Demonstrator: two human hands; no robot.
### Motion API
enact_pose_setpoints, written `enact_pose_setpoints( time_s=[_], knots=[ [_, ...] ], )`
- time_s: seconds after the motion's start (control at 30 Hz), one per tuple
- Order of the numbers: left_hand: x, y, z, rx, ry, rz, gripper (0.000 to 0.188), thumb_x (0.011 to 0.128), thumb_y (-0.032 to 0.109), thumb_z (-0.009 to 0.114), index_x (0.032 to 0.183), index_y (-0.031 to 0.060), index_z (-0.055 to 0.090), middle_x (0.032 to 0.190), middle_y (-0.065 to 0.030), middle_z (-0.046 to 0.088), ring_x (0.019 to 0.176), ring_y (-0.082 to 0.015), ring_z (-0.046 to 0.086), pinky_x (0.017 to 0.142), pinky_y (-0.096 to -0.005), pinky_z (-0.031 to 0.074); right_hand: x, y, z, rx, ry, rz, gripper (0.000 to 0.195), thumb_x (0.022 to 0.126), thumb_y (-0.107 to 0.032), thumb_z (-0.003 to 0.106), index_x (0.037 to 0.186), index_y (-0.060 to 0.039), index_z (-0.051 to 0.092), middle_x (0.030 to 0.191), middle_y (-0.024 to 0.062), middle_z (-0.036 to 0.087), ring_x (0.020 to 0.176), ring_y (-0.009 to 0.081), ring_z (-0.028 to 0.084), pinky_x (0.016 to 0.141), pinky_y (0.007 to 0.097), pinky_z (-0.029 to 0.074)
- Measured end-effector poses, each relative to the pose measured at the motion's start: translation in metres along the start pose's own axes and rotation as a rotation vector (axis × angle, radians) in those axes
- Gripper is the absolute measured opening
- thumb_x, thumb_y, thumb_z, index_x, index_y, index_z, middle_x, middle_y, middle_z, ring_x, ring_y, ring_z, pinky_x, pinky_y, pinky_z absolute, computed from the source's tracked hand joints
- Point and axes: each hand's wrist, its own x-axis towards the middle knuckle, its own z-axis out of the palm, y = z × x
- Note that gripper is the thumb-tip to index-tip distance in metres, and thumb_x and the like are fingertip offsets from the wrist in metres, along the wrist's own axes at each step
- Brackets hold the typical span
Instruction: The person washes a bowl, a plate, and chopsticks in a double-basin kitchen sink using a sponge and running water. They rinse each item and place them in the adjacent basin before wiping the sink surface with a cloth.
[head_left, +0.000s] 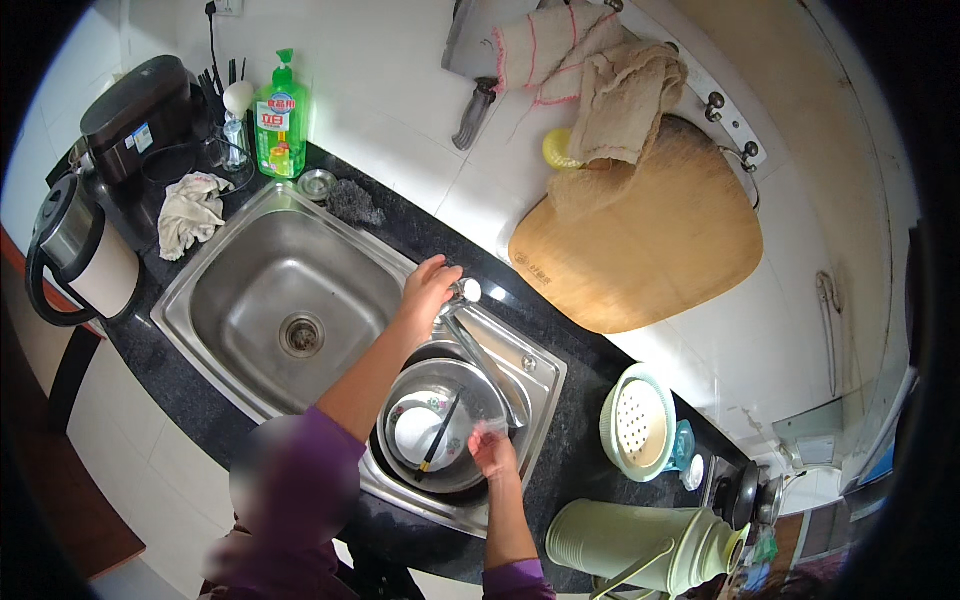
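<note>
My left hand (429, 298) is at the chrome faucet (466, 291), with its fingers around the handle. The spout (491, 369) reaches over the smaller right sink bowl. Just below the spout's end is my right hand (492, 453), its fingers blurred; no object shows in it. Beside that hand, a round metal basin (480, 394) stands in the right bowl. Within it lies a white dish (420, 435) with a floral rim. Dark chopsticks (442, 435) with gold-coloured bands lean across the dish.
Left of the faucet is the larger sink bowl (247, 270). A green dish soap bottle (282, 120), a cloth (191, 214) and an electric kettle (90, 255) stand around it. A cutting board (660, 240) hangs behind. To the right are a colander (615, 442) and a thermos flask (622, 536).
</note>
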Motion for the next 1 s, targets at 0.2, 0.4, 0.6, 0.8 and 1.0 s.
enact_pose_setpoints(
  time_s=[0.2,0.4,0.6,0.8,1.0],
  knots=[
    [-0.075,-0.079,-0.027,0.079,0.083,-0.001,0.02,0.079,0.002,0.049,0.099,0.002,0.05,0.088,-0.0055,0.054,0.076,-0.01,0.052,0.065,-0.022,0.045,0.017,0.001,-0.006,0.327,-0.432,0.163,0.019,0.084,-0.028,0.05,0.084,-0.0097,0.056,0.071,0.0032,0.058,0.063,0.0142,0.056,0.05,0.0238,0.045],
    [-0.11,-0.208,-0.053,0.779,-0.085,-0.026,0.038,0.087,0.023,0.04,0.117,-0.0007,0.042,0.114,-0.0189,0.046,0.107,-0.0293,0.044,0.091,-0.0311,0.033,-0.01,0.036,0.048,-0.128,-0.263,-0.278,0.043,0.087,-0.036,0.04,0.119,-0.0083,0.043,0.118,0.0085,0.047,0.108,0.021,0.043,0.093,0.0331,0.032],
    [-0.128,-0.243,-0.048,0.534,-0.157,-0.26,0.064,0.087,0.05,0.02,0.133,0.0058,0.02,0.137,-0.0173,0.02,0.128,-0.0264,0.015,0.103,-0.0311,0.014,-0.038,0.04,0.054,-0.355,-0.162,-0.199,0.061,0.088,-0.048,0.03,0.132,-0.0056,0.024,0.136,0.0096,0.026,0.124,0.0231,0.026,0.102,0.0315,0.018],
    [-0.131,-0.245,-0.032,0.474,-0.187,-0.22,0.056,0.09,0.042,0.023,0.13,0.0026,0.025,0.135,-0.0134,0.023,0.126,-0.0224,0.018,0.103,-0.0316,0.012,-0.056,0.029,0.078,-0.405,-0.165,-0.217,0.064,0.087,-0.049,0.032,0.132,-0.0035,0.024,0.135,0.0095,0.028,0.123,0.022,0.028,0.101,0.0316,0.02],
    [-0.161,-0.2,-0.014,0.5,-0.331,-0.128,0.06,0.089,0.042,0.022,0.133,0.0013,0.018,0.138,-0.0145,0.018,0.129,-0.025,0.013,0.104,-0.0307,0.009,-0.031,0.005,0.056,-0.319,-0.067,-0.189,0.065,0.086,-0.051,0.032,0.132,-0.0056,0.023,0.136,0.01,0.024,0.124,0.0245,0.024,0.102,0.0346,0.017]
  ],
)
